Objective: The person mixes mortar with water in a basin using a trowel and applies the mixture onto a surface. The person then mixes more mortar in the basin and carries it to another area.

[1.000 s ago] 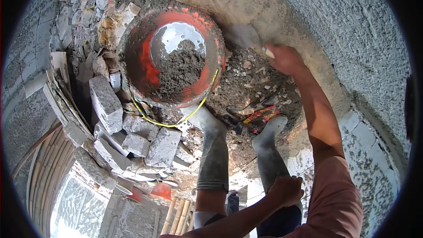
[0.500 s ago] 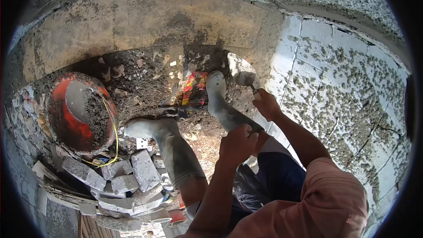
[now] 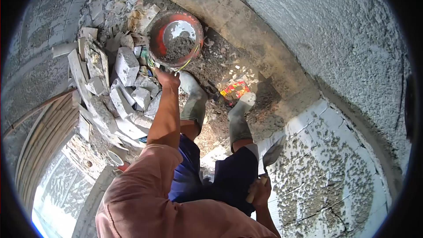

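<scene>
Trowel [image 3: 274,153] is clamped by its handle in the right hand [image 3: 260,189], beside the dark-blue shorts [image 3: 233,174] — while the left hand [image 3: 167,78], its grip impossible to tell, is at the near rim of the red bucket [image 3: 157,44] holding grey mortar [image 3: 179,47], near broken blocks [image 3: 127,67].

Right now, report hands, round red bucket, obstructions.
Right hand gripping grey metal trowel. Left hand at round red bucket, contact unclear. Grey mortar heaped inside. Broken grey blocks beside it.
</scene>
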A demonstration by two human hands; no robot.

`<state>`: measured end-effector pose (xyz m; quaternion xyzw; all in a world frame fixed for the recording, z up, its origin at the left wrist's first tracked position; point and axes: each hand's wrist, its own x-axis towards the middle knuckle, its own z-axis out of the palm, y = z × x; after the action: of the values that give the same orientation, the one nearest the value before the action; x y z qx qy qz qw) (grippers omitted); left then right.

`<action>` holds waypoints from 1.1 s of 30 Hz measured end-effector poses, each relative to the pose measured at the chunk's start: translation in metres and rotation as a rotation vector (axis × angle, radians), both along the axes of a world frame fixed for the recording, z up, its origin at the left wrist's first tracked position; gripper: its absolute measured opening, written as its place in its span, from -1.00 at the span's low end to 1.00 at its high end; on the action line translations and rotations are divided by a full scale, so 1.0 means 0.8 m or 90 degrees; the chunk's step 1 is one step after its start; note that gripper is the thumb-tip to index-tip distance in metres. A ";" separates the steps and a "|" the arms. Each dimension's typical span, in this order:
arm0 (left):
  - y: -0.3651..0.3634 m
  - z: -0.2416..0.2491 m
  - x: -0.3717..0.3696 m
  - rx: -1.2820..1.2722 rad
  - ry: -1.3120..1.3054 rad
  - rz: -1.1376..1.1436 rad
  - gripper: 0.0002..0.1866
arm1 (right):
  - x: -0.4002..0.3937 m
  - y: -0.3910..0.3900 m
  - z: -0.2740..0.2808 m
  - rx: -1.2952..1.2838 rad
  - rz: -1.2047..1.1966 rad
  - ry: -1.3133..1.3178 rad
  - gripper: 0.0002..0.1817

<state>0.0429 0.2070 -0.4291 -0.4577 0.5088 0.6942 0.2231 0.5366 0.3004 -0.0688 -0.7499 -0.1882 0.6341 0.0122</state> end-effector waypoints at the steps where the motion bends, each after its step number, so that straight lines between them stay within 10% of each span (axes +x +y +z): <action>1: 0.011 -0.003 -0.012 -0.015 0.024 0.010 -0.07 | 0.003 0.006 -0.002 0.009 0.013 0.002 -0.77; 3: 0.062 0.059 -0.021 -0.152 -0.023 0.095 -0.27 | 0.010 0.014 -0.009 0.014 -0.005 0.023 -0.76; 4: 0.030 -0.017 -0.044 -0.002 0.060 0.218 -0.33 | 0.016 0.019 -0.015 0.010 -0.034 0.039 -0.79; 6: 0.080 0.054 -0.059 -0.080 0.110 -0.246 -0.35 | 0.033 0.024 -0.011 0.005 -0.062 0.048 -0.83; 9: 0.042 0.099 -0.163 -0.660 0.338 -0.940 -0.34 | 0.041 0.035 0.021 0.004 -0.079 0.033 -0.90; 12: 0.021 0.219 -0.174 -0.615 0.490 -0.989 -0.50 | 0.067 0.033 0.075 0.020 -0.068 0.013 -0.89; 15: 0.010 0.270 -0.167 -0.317 0.107 -0.561 -0.58 | 0.098 0.027 0.119 0.015 -0.095 -0.034 -0.87; 18: -0.011 0.310 -0.183 -0.686 0.399 -1.224 -0.62 | 0.126 0.036 0.149 -0.019 -0.103 -0.050 -0.84; 19: -0.012 0.311 -0.173 -0.684 0.495 -1.001 -0.60 | 0.130 0.042 0.155 -0.028 -0.083 -0.052 -0.84; 24: -0.124 0.394 -0.182 -0.484 0.377 -0.857 -0.57 | 0.134 0.076 0.213 -0.047 -0.106 -0.025 -0.86; 26: -0.121 0.479 -0.155 -0.153 0.103 -0.423 -0.54 | 0.126 0.091 0.207 -0.004 -0.075 -0.043 -0.84; 29: -0.152 0.464 -0.139 -0.384 0.344 -0.511 -0.55 | 0.150 0.092 0.187 0.043 0.026 -0.103 -0.84; 33: -0.151 0.671 -0.155 -0.110 0.097 -0.209 -0.56 | 0.146 0.123 0.105 0.079 0.087 0.041 -0.83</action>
<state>-0.0811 0.0859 0.1077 -0.3318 0.6497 0.6350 0.2541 0.6538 0.3989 0.0151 -0.7122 -0.2776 0.6444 0.0211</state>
